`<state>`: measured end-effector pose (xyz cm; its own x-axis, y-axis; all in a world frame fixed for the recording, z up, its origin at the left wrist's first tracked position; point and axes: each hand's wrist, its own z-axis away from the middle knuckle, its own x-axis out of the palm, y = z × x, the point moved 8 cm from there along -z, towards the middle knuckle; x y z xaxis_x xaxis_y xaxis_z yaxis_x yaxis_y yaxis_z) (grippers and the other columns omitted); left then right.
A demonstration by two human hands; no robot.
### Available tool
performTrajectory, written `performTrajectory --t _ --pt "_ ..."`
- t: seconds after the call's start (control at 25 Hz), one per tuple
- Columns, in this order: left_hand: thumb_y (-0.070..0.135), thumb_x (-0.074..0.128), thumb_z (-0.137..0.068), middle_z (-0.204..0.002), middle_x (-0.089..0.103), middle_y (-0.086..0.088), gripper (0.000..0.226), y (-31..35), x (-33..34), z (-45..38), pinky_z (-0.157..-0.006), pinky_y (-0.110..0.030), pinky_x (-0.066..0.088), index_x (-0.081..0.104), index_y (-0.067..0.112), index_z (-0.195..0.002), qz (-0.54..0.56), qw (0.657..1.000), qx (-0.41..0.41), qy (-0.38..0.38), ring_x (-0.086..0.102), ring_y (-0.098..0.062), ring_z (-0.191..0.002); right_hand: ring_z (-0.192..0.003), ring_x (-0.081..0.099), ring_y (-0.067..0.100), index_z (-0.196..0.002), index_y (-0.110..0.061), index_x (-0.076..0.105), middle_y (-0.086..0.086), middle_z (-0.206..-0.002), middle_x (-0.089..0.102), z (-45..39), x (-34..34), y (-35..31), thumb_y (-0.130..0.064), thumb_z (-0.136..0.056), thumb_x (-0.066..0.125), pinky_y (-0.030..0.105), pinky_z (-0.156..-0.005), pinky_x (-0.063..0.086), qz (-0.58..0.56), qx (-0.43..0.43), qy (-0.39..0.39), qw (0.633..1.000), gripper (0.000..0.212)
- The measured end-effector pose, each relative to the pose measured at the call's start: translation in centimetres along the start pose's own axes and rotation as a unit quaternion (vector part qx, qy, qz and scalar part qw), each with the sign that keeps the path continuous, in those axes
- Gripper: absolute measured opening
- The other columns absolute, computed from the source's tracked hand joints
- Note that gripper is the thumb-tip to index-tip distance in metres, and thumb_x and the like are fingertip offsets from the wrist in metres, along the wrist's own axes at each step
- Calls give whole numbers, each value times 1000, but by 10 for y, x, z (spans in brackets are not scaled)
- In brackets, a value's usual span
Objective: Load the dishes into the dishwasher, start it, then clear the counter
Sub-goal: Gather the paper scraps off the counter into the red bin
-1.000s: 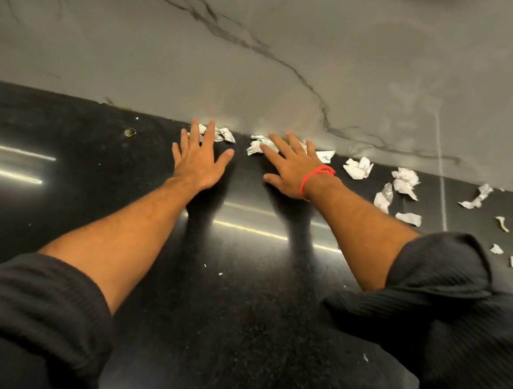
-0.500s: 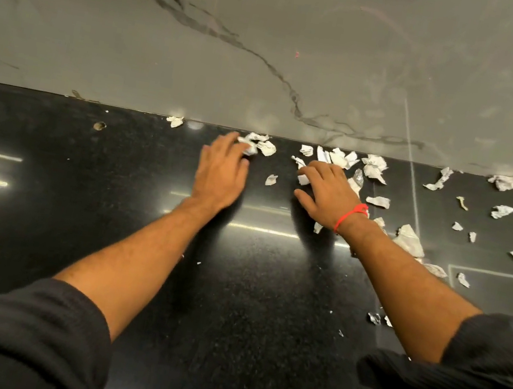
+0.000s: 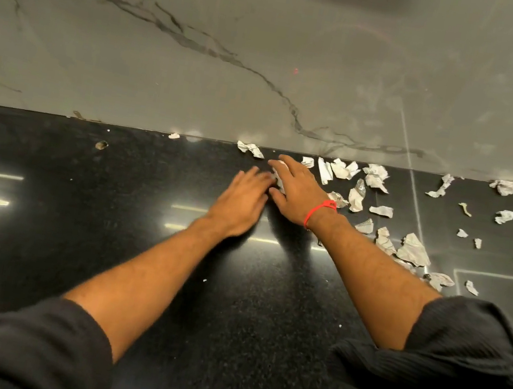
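since no dishes or dishwasher show here, i judge i am on the counter-clearing step: my left hand [image 3: 240, 203] and right hand [image 3: 296, 191] lie flat, fingers straight, raking paper scraps [image 3: 348, 182] strewn along the back of the black counter [image 3: 72, 231]. next i should gather them into one pile.

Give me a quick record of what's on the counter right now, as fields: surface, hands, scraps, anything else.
surface: glossy black counter against a grey veined wall
left hand: palm down on the counter, fingers straight, blurred
right hand: palm down beside the left hand, fingers over a white scrap
wrist: red band on the right wrist
scraps: torn paper scraps scattered along the wall and to the right of the hands
other: one small brownish bit lying alone on the left
sleeves: dark, pushed up both forearms
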<state>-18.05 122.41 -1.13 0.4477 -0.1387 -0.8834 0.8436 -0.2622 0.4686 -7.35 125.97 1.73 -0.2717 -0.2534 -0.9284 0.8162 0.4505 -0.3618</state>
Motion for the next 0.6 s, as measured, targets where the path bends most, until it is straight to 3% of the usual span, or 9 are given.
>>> performTrajectory --t 0.08,0.2,0.24,0.36,0.48,0.6 --pt "13 40 -96 -155 44 -9 49 10 -6 5 -125 -52 15 52 10 -144 36 998 11 47 29 -32 -149 -143 28 39 -154 -23 28 12 -161 23 1 6 1 -35 -93 52 53 -117 25 32 -9 -24 999 67" --pt "16 46 -92 -147 48 -15 42 -37 -41 -1 -118 -59 25 59 12 -132 -15 981 -102 162 36 -39 -142 -148 14 38 -157 -31 13 4 -166 9 15 27 10 -41 -100 40 54 -119 18 129 -28 -104 986 64" --pt "22 48 -96 -150 43 -17 42 -60 -51 -5 -119 -60 22 56 12 -136 -30 973 -160 165 32 -41 -144 -150 12 37 -157 -31 14 3 -166 9 23 32 13 -43 -101 35 53 -120 16 144 -28 -103 984 61" --pt "52 44 -101 -164 14 -22 65 -112 -57 -9 -121 -63 1 33 14 -153 -54 946 -309 83 3 -42 -153 -149 15 36 -157 -29 20 2 -165 17 47 33 19 -51 -99 19 55 -120 16 134 -14 -63 989 62" --pt "66 41 -97 -162 11 -23 73 -131 -56 -8 -119 -65 -5 32 18 -152 -50 945 -317 65 -1 -42 -154 -150 13 34 -156 -31 19 -1 -165 15 52 36 23 -58 -91 7 54 -120 14 124 -8 -70 990 72" --pt "61 45 -99 -154 26 -21 68 -113 -60 -10 -122 -61 3 42 13 -147 -41 959 -261 103 20 -39 -149 -151 7 31 -157 -34 16 -4 -166 10 50 34 22 -60 -87 4 52 -122 10 105 7 -67 992 75"
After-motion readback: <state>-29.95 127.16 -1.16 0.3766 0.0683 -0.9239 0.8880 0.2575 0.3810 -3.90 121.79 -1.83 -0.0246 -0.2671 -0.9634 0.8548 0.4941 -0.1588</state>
